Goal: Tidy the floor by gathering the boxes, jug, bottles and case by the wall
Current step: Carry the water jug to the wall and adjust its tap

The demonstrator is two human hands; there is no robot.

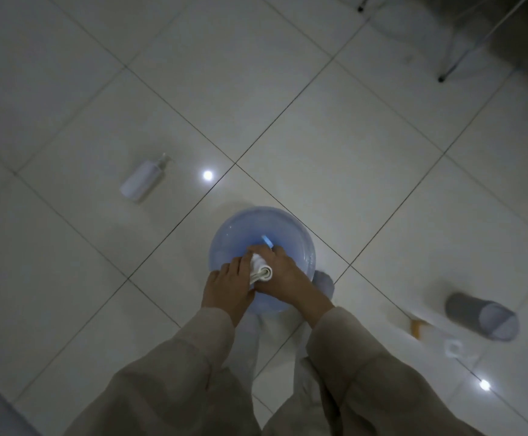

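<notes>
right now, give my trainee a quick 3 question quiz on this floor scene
1. True or false: both hands are on the blue jug.
2. The white pump bottle is: A standing upright, B lying on the floor, C in a hand.
3. Which lies farther to the person's right, the pump bottle or the grey bin?

Key: 1 true, left hand and right hand meet at its white cap. 2 B. 3 grey bin.

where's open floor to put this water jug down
Bare tiles stretch ahead of the blue water jug, between the lying pump bottle and the metal rack legs. It is crowded to the right, around the tipped grey bin and wooden-handled brush.
</notes>
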